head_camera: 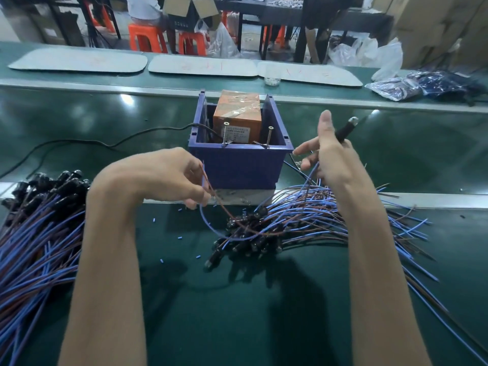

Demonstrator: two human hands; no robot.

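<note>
My left hand (169, 175) pinches the free ends of a blue and a brown wire (208, 223) in front of the blue plastic box (243, 167). The wires loop down and across to my right hand (330, 157), which holds the black lamp holder (346, 129) on their other end, tip pointing up and right, with some fingers spread. Two screws (269, 137) stand up from the box's front rim, and an orange block (236, 116) sits inside it.
A pile of wired black lamp holders (253, 233) lies on the green bench between my arms, its wires fanning right. A second pile (39, 220) lies at the left. A black cable (79, 142) runs to the box. Small blue insulation bits dot the mat.
</note>
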